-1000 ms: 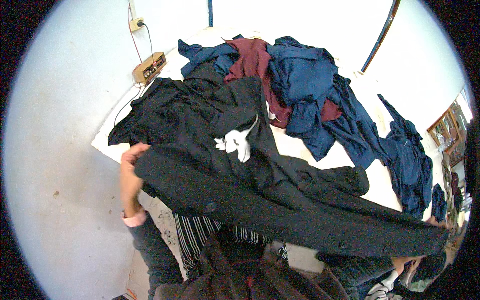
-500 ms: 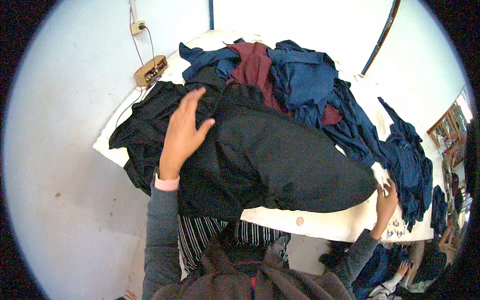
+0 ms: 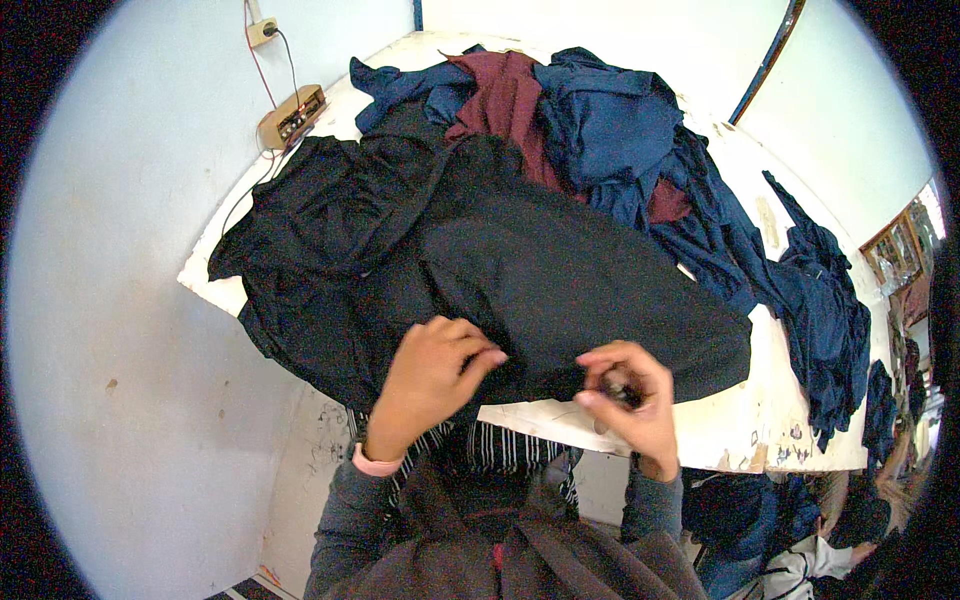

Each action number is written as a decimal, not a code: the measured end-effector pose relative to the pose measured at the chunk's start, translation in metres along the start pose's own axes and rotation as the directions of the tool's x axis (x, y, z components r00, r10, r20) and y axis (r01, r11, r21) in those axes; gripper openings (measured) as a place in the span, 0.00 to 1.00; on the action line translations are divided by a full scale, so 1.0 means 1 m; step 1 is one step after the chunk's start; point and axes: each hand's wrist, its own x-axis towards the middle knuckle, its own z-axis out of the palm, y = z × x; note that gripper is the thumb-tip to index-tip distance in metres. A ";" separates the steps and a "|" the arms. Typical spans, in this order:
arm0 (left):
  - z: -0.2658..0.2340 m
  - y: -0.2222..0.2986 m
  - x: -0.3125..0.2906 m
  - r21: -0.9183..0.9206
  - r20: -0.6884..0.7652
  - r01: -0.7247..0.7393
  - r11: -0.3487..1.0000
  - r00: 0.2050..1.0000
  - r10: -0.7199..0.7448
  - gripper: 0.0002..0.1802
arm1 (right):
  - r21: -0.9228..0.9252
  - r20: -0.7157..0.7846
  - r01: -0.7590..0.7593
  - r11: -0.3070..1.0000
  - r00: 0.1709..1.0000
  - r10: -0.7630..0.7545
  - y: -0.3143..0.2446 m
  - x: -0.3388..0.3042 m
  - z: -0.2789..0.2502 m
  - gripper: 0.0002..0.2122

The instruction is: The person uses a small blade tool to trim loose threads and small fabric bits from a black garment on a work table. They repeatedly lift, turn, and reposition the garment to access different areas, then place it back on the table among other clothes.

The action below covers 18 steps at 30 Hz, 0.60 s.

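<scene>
A large black garment (image 3: 590, 290) lies spread over the near part of the white table, its right end narrowing to a blunt edge. My left hand (image 3: 430, 375) is over its near edge, fingers bent and thumb tip close to the index finger; whether anything is pinched there I cannot make out. To its right, my right hand (image 3: 640, 395) curls round a small dark object (image 3: 622, 386), too blurred to name. Its thumb and index finger point toward the black cloth and stand apart at the tips.
Navy garments (image 3: 610, 125) and a maroon cloth (image 3: 505, 90) are heaped behind the black one. Another navy pile (image 3: 825, 330) lies along the right of the white table (image 3: 700, 440). A brown box with wires (image 3: 292, 117) sits at the left wall. Part of another person shows at lower right.
Both hands have come in to the near middle edge of the black garment: the left down from its upper left, the right leftward from its right tip. A dark object now shows in the right hand.
</scene>
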 end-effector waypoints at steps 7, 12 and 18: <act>0.052 -0.002 0.003 -0.118 -0.040 0.099 0.988 0.994 -0.104 0.22 | -0.614 -0.123 -0.070 0.787 0.992 -0.008 0.047 0.018 0.015 0.08; 0.053 -0.003 -0.002 -0.290 -0.063 0.166 0.942 0.979 -0.192 0.19 | -0.259 -0.174 -0.243 0.935 0.964 0.202 0.080 0.011 0.003 0.05; 0.052 0.016 -0.002 -0.125 -0.168 0.149 0.981 0.971 -0.169 0.17 | -0.161 -0.166 -0.267 0.950 0.956 0.241 0.084 0.010 0.002 0.03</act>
